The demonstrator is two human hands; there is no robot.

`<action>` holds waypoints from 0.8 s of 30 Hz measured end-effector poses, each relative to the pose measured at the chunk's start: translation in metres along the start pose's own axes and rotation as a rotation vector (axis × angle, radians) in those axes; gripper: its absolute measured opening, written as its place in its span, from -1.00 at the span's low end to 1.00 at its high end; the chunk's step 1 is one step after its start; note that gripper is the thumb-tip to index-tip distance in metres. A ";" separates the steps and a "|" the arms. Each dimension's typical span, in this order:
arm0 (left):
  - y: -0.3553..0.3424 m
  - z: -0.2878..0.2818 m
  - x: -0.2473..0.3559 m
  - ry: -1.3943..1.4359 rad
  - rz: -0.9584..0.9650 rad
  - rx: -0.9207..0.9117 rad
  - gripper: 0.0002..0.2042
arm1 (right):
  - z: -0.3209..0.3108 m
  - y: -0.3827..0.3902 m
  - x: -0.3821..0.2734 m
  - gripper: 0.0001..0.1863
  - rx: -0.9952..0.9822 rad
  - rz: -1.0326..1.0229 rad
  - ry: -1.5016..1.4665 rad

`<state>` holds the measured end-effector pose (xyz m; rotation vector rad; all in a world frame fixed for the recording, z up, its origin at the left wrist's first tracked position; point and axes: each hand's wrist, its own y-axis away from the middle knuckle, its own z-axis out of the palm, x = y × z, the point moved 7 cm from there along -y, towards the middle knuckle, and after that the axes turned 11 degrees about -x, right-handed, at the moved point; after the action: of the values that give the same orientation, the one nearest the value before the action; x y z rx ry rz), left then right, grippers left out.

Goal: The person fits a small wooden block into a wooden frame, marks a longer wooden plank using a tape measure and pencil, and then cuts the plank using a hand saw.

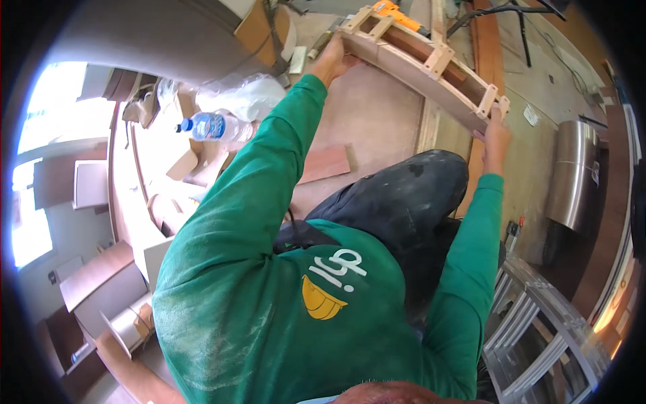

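Observation:
My arms reach forward in green sleeves, a hand at each end of a long, narrow wooden frame (417, 74). Short cross slats (439, 60) are fixed over its open top, and a flat board forms the side nearest me. My left hand (331, 62) grips the left end, its fingers partly hidden by the wood. At the right end, my right hand (495, 140) is closed on the lower corner. The frame slants down toward the right. Just behind it lies an orange tool (398, 15), partly covered by the frame.
A reddish board (326, 163) lies on the floor before my knee. To the left are a water bottle (214, 126), clear plastic wrapping (252, 97) and cardboard pieces. On the right are a shiny metal cylinder (573, 176) and a metal ladder (538, 337). Black metal legs (521, 20) stand at the far right.

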<state>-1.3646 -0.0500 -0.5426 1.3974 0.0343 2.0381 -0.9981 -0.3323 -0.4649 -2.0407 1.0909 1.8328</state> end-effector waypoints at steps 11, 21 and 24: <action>0.335 -0.067 0.049 -0.714 -0.181 -0.125 -0.49 | -0.119 0.044 0.089 -0.05 -0.011 0.161 0.075; 0.493 -0.100 -0.051 -1.874 -0.132 -0.317 0.44 | -0.104 0.064 0.082 -0.26 -0.024 0.138 0.049; 0.477 -0.114 -0.057 -1.871 -0.181 -0.368 0.44 | -0.096 0.072 0.074 -0.26 -0.017 0.100 0.084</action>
<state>-1.6858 -0.4160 -0.4608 2.2778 -0.8734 -0.0043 -0.9704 -0.4683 -0.4891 -2.1270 1.2241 1.8231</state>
